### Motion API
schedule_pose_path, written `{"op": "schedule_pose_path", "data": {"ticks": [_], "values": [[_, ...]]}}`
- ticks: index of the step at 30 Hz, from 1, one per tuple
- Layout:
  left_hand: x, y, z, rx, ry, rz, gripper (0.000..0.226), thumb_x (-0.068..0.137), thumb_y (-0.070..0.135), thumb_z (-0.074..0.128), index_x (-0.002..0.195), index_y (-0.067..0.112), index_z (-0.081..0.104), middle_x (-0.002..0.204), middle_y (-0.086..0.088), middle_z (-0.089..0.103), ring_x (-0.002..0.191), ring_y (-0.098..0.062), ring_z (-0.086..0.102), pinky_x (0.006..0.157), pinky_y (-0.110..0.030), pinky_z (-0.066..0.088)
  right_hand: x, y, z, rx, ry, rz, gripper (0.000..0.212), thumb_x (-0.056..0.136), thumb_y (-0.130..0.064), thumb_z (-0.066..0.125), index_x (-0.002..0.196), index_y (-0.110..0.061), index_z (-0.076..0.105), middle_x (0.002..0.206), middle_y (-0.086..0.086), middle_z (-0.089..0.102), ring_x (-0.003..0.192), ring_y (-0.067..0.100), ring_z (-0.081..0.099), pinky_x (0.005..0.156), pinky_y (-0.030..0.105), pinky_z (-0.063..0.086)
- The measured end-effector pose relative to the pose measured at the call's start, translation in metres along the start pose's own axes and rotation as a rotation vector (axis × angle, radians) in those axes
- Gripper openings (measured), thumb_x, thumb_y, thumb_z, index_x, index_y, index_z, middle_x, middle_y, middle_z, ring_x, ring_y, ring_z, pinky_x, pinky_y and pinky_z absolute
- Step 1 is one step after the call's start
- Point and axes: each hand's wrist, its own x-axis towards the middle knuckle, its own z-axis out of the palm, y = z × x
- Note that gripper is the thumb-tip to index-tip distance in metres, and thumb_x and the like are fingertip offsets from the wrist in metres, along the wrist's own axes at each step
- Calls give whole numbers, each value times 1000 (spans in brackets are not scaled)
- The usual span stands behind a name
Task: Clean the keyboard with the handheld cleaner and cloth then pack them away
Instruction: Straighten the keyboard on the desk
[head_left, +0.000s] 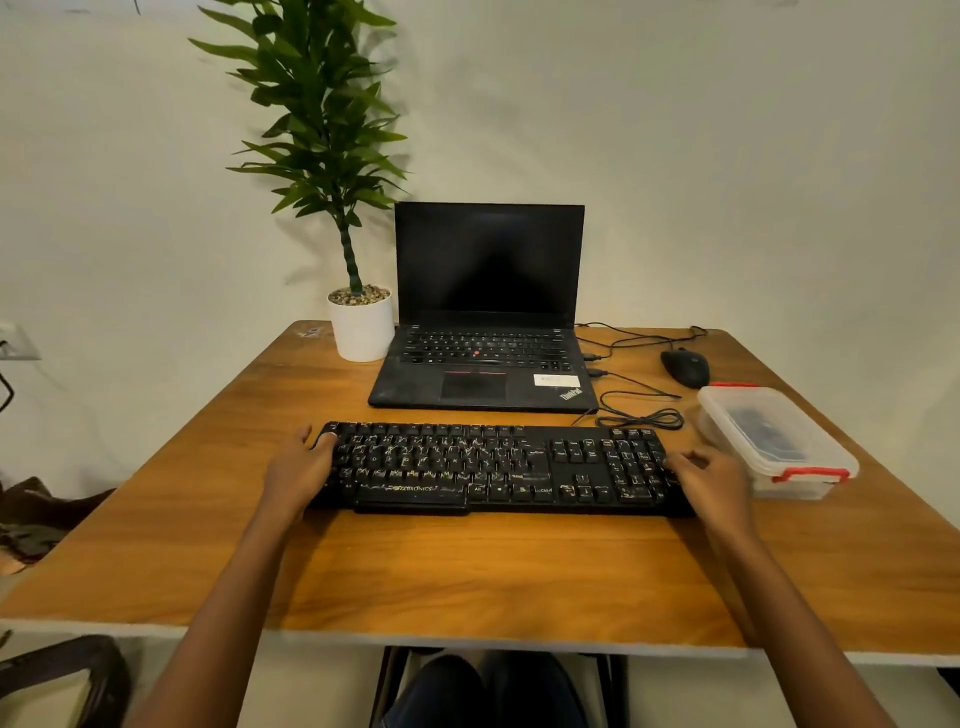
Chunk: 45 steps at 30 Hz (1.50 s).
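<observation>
**Keyboard (498, 467) held at both ends; cleaning not started**

Grip. Left hand (298, 470) holds the left end of the keyboard, with the thumb lying over the top-left keys and the fingers set against the end face. Right hand (714, 480) holds the right end, with its fingers curled over the outermost keys of the number pad. Neither hand carries a tool or a cloth.

Work item. The keyboard lies flat on the table (467, 571), parallel to the near edge and roughly midway between the left and right edges. Pale specks and streaks cover most key tops, so the surface reads as uncleaned.

Supplies. A clear plastic box (789, 488) with a red latch (810, 474) stands at the right edge of the table, just beside the right hand. Its lid is on. A dark object (769, 434) shows through the lid; it is probably the handheld cleaner, but this cannot be confirmed. No cloth is visible.

Surroundings. A laptop (483, 364) stands open behind the keyboard. A white plant pot (362, 330) is to its left, toward the far left corner. A mouse (685, 368) and a loose cable (641, 415) are to its right.

Progress. The task appears to be at its opening step, positioning the keyboard. Remaining steps:
1. Open the box.
2. Run the cleaner over the keys.
3. Wipe with the cloth.
4. Return both items to the box and close it.
</observation>
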Motion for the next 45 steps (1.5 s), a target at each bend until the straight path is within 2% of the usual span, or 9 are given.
{"op": "schedule_pose_path", "data": {"ticks": [4, 8, 24, 29, 31, 34, 37, 40, 45], "values": [[-26, -6, -10, -68, -8, 38, 49, 99, 26, 40, 145, 9, 31, 142, -15, 43, 110, -24, 52, 90, -35, 34, -22, 2, -10, 87, 14, -7, 11, 92, -10, 51, 90, -14, 61, 77, -7, 57, 72, 4, 52, 59, 23, 41], [-41, -17, -20, -104, -15, 35, 47, 100, 26, 40, 144, 11, 34, 146, -14, 38, 130, -29, 38, 102, -38, 32, -39, 6, -17, 111, 56, -24, 11, 91, -9, 52, 89, -15, 61, 77, -6, 57, 72, 6, 53, 62, 26, 44], [-66, -30, -36, -134, -1, 38, 46, 99, 28, 40, 143, 14, 37, 145, -16, 38, 132, -31, 36, 101, -41, 32, -67, 16, -31, 121, 70, 44, 7, 91, -11, 53, 90, -17, 57, 77, -6, 53, 73, 6, 50, 59, 23, 40], [-67, -25, -33, 56, -29, 70, 48, 99, 26, 41, 144, 9, 34, 136, -22, 47, 121, -35, 46, 87, -37, 35, -67, 15, -33, 1, 21, 3, 8, 90, -10, 54, 87, -15, 58, 75, -7, 53, 72, 5, 49, 59, 21, 40], [-65, -22, -28, 231, 8, 97, 48, 98, 31, 43, 141, 12, 38, 135, -20, 49, 123, -36, 45, 98, -43, 36, -66, 14, -37, -43, 0, 0, 6, 90, -12, 54, 88, -16, 58, 75, -7, 53, 71, 3, 48, 57, 20, 38], [-61, -1, -6, 456, 45, 258, 47, 94, 40, 46, 137, 23, 44, 143, -8, 43, 135, -31, 32, 110, -55, 19, -60, 15, -44, -13, 58, 4, 7, 90, -13, 55, 88, -13, 62, 79, 1, 60, 75, 10, 55, 61, 23, 42], [-68, 50, 39, 388, -80, 427, 40, 93, 39, 48, 132, 29, 49, 140, 2, 47, 132, -21, 37, 111, -50, 24, -49, 15, -59, 271, 261, 59, 9, 91, -15, 54, 89, -13, 63, 85, 8, 66, 75, 19, 62, 65, 28, 51], [-78, 106, 92, 250, -255, 606, 32, 94, 34, 49, 123, 26, 58, 127, 6, 58, 118, -14, 50, 104, -42, 37, -33, 17, -71, 583, 410, 167, 12, 93, -21, 54, 93, -11, 61, 77, 5, 64, 60, 14, 59, 48, 21, 52], [-86, 186, 191, 136, -515, 760, 21, 95, 27, 46, 98, 22, 66, 96, -1, 64, 91, -16, 57, 84, -36, 46, -4, 18, -74, 622, 474, 194, 28, 87, -33, 60, 99, -8, 54, 72, 6, 62, 46, 11, 57, 42, 23, 51]]}}
